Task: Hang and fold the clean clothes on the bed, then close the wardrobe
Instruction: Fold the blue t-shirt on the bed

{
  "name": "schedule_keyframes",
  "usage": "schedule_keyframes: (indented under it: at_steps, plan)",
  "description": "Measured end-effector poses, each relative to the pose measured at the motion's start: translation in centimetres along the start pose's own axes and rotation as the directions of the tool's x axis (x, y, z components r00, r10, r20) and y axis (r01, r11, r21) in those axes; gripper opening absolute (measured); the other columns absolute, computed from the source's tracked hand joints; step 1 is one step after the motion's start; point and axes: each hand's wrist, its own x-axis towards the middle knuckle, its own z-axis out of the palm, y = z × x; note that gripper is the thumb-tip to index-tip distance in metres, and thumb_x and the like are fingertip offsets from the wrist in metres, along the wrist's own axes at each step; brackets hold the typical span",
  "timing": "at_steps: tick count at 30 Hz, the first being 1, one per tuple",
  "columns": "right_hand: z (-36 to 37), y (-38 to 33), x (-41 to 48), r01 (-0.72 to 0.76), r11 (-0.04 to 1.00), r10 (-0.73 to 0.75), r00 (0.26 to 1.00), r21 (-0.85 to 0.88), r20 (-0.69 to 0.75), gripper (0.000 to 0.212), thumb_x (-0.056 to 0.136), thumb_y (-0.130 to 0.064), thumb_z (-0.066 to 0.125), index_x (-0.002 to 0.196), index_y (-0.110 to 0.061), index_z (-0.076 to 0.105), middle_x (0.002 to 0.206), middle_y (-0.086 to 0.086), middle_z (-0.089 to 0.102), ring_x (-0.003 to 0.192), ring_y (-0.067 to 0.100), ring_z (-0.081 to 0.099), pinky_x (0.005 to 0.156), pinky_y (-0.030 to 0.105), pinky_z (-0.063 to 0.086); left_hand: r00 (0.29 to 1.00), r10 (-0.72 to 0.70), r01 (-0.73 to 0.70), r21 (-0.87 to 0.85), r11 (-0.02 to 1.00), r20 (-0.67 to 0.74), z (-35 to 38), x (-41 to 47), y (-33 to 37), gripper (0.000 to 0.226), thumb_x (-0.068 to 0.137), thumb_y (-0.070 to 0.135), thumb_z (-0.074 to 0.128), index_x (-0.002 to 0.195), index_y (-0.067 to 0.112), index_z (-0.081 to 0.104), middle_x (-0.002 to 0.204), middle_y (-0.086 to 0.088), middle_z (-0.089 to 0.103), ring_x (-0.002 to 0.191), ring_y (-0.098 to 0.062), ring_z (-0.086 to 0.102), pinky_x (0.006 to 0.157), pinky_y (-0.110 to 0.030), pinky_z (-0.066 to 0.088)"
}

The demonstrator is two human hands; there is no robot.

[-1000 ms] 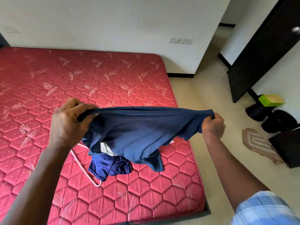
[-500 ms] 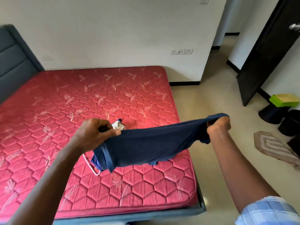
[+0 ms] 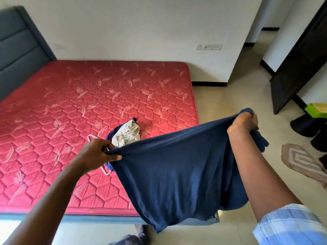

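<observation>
A: Hands?
B: Left hand (image 3: 99, 152) pinches one top corner of the navy garment (image 3: 177, 174), right hand (image 3: 243, 123) fists the other. Cloth is stretched between them, hanging over the bed (image 3: 70, 112) foot corner.
A: Other clothes?
B: Small pale-and-blue pile (image 3: 126, 134) on the mattress, touching a white hanger (image 3: 90, 137), just behind the left hand.

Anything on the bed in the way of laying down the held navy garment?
Yes: a crumpled beige-and-blue clothes pile with a white hanger lies on the red quilted mattress, just beyond the left hand. It and the right hand grip the navy cloth garment.
</observation>
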Motion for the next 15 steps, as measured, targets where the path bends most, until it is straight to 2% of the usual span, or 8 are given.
schedule_keyframes:
  at_steps: [1, 2, 4, 6, 8, 10, 13, 15]
  plan:
    - [0.9, 0.8, -1.0, 0.022, 0.999, -0.020, 0.999, -0.049, 0.045, 0.018, 0.098, -0.014, 0.047, 0.101, -0.015, 0.064, 0.093, -0.002, 0.057, 0.082, 0.014, 0.054, 0.084, 0.028, 0.042, 0.999, -0.040, 0.040, 0.001, 0.999, -0.013, 0.5, 0.3, -1.7, 0.032, 0.069, 0.041, 0.094, 0.065, 0.022, 0.068, 0.048, 0.011, 0.048, 0.050, -0.012, 0.043, 0.056, -0.031, 0.032]
    - [1.9, 2.5, -1.7, 0.027, 0.982, -0.016, 0.998, -0.187, 0.059, 0.027, 0.100, -0.010, 0.044, 0.112, -0.014, 0.067, 0.100, -0.001, 0.059, 0.091, 0.016, 0.057, 0.086, 0.025, 0.042, 0.997, -0.072, 0.072, -0.063, 0.995, 0.003, 1.0, 0.6, -3.5, 0.033, 0.070, 0.043, 0.092, 0.064, 0.021, 0.068, 0.048, 0.012, 0.047, 0.049, -0.010, 0.041, 0.057, -0.031, 0.032]
    - [3.3, 6.0, -1.7, 0.014, 0.941, 0.000, 0.999, -0.339, 0.040, 0.032, 0.098, -0.010, 0.045, 0.118, -0.014, 0.070, 0.110, 0.005, 0.064, 0.105, 0.022, 0.060, 0.090, 0.027, 0.047, 0.991, -0.126, 0.130, -0.270, 0.954, 0.031, 2.5, 1.2, -6.6, 0.028, 0.081, 0.028, 0.089, 0.068, 0.016, 0.067, 0.052, 0.012, 0.050, 0.048, -0.003, 0.041, 0.055, -0.026, 0.036]
    - [4.1, 9.2, -0.8, -0.050, 0.904, 0.038, 0.999, -0.424, -0.036, 0.028, 0.096, -0.013, 0.048, 0.112, -0.018, 0.071, 0.123, 0.011, 0.067, 0.115, 0.028, 0.062, 0.098, 0.031, 0.050, 0.970, -0.236, 0.232, -0.467, 0.853, 0.053, 4.2, 2.1, -9.1, 0.015, 0.091, 0.010, 0.077, 0.081, 0.008, 0.067, 0.058, 0.006, 0.053, 0.044, -0.003, 0.043, 0.047, -0.020, 0.038]
    - [5.4, 12.7, 0.1, -0.118, 0.858, 0.078, 0.992, -0.500, -0.099, 0.034, 0.096, -0.014, 0.048, 0.124, -0.010, 0.067, 0.131, 0.012, 0.066, 0.121, 0.030, 0.062, 0.101, 0.034, 0.049, 0.931, -0.350, 0.334, -0.624, 0.706, 0.102, 5.8, 3.9, -12.1, 0.005, 0.096, 0.005, 0.070, 0.095, 0.003, 0.066, 0.066, -0.005, 0.054, 0.043, -0.007, 0.048, 0.043, -0.020, 0.042]
    - [6.4, 16.4, 1.5, -0.164, 0.818, 0.101, 0.985, -0.552, -0.142, 0.044, 0.094, -0.014, 0.047, 0.135, -0.005, 0.059, 0.139, 0.014, 0.062, 0.126, 0.033, 0.061, 0.104, 0.038, 0.050, 0.890, -0.438, 0.395, -0.688, 0.608, 0.124, 7.2, 6.2, -15.3, 0.008, 0.099, 0.003, 0.067, 0.106, 0.001, 0.064, 0.066, -0.006, 0.057, 0.044, -0.009, 0.052, 0.042, -0.021, 0.046]
    - [9.5, 20.2, 1.5, -0.166, 0.771, 0.175, 0.983, -0.615, -0.047, 0.039, 0.098, -0.010, 0.048, 0.135, -0.004, 0.057, 0.138, 0.017, 0.061, 0.118, 0.032, 0.064, 0.102, 0.045, 0.054, 0.845, -0.524, 0.422, -0.730, 0.538, 0.103, 9.3, 9.8, -18.8, 0.009, 0.099, 0.000, 0.065, 0.106, 0.003, 0.061, 0.066, -0.005, 0.060, 0.044, -0.009, 0.053, 0.043, -0.023, 0.048]
    - [12.8, 23.4, 1.1, -0.164, 0.768, 0.172, 0.984, -0.620, -0.047, 0.026, 0.098, -0.001, 0.048, 0.118, -0.004, 0.064, 0.132, 0.014, 0.064, 0.108, 0.025, 0.064, 0.102, 0.047, 0.054, 0.829, -0.553, 0.423, -0.736, 0.528, 0.080, 11.0, 12.4, -21.4, 0.012, 0.099, -0.002, 0.064, 0.098, 0.009, 0.059, 0.071, -0.007, 0.061, 0.046, -0.007, 0.055, 0.047, -0.021, 0.050]
